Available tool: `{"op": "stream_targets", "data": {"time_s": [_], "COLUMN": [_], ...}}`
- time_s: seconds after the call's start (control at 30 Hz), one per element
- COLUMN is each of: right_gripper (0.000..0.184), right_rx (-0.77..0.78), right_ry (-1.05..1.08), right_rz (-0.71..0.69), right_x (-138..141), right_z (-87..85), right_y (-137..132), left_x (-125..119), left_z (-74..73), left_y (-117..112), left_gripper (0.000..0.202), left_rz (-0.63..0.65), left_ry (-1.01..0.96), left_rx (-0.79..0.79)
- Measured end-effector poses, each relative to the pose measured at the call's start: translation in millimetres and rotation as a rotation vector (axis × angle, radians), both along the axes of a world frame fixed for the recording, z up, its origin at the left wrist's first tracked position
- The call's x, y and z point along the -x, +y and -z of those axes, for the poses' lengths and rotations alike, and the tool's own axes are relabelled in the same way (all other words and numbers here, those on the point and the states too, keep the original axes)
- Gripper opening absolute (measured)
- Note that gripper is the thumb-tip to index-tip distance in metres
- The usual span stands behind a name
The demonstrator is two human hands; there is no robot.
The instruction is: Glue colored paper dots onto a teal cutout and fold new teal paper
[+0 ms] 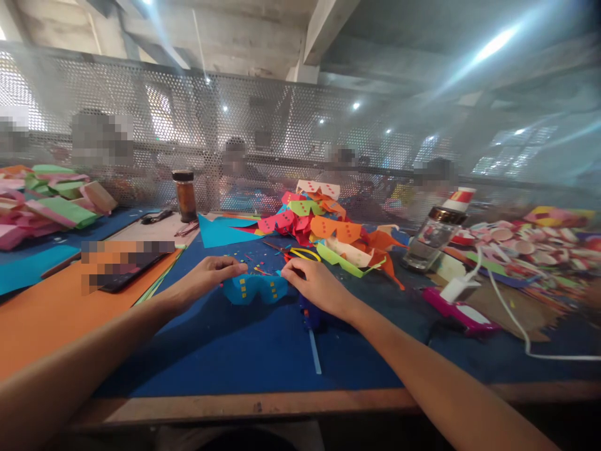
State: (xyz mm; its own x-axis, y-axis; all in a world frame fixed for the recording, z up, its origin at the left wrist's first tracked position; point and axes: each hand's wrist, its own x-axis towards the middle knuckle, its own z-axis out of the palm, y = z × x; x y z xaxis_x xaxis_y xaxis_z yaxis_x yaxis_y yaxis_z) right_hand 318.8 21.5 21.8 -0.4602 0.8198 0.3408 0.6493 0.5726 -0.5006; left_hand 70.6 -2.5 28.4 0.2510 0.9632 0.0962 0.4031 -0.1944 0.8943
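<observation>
A blue paper eye mask [256, 290] with small yellow squares on it is stretched between my hands, just above the blue table top. My left hand [218, 274] is closed in a pinch at its upper left end. At its right end, the fingers of my right hand [307, 282] are pinched too. Partly hidden under my right wrist lies a dark blue glue gun [308, 316], a clear glue stick [314, 352] poking out toward me. Yellow-handled scissors [305, 254] and tiny coloured paper scraps [263, 257] lie just beyond my hands.
A pile of coloured paper masks [335, 230] stands at the back. Left are orange sheets [51, 319], a phone [136, 266] and a brown jar [184, 197]. Right are a glass bottle [429, 238], a pink power strip [462, 311] with a white cable [511, 313], and heaped paper pieces [521, 244].
</observation>
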Motion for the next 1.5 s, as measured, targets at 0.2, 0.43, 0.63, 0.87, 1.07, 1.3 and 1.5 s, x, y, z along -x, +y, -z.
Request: {"op": "stream_targets", "data": {"time_s": [0.2, 0.43, 0.63, 0.87, 1.07, 1.3, 1.5], "right_gripper": [0.019, 0.020, 0.019, 0.020, 0.019, 0.020, 0.020], "right_rx": [-0.005, -0.008, 0.000, 0.048, -0.016, 0.005, 0.026], "right_ry": [0.027, 0.066, 0.087, 0.123, 0.100, 0.147, 0.155], "right_rz": [0.011, -0.047, -0.087, -0.136, -0.150, -0.183, -0.174], "right_x": [-0.4, 2.5, 4.0, 0.0, -2.4, -4.2, -4.4], "right_z": [0.4, -3.2, -4.0, -0.3, -0.1, -2.0, -1.4], "right_y": [-0.2, -4.9, -8.6, -1.6, 1.7, 0.6, 3.3], "left_x": [1.8, 3.5, 2.1, 6.0, 7.1, 8.0, 6.3], "left_z": [7.5, 17.0, 21.3, 22.8, 18.1, 13.5, 6.0], "left_y": [6.1, 10.7, 11.5, 14.6, 12.3, 9.7, 5.2], "left_gripper": [0.034, 0.031, 0.029, 0.023, 0.022, 0.021, 0.020], "left_rz": [0.076, 0.076, 0.056, 0.067, 0.091, 0.084, 0.089], "left_ry": [-0.028, -0.023, -0.013, -0.016, 0.012, -0.051, -0.138], "left_rx": [0.009, -0.027, -0.055, -0.075, -0.082, -0.028, 0.061]}}
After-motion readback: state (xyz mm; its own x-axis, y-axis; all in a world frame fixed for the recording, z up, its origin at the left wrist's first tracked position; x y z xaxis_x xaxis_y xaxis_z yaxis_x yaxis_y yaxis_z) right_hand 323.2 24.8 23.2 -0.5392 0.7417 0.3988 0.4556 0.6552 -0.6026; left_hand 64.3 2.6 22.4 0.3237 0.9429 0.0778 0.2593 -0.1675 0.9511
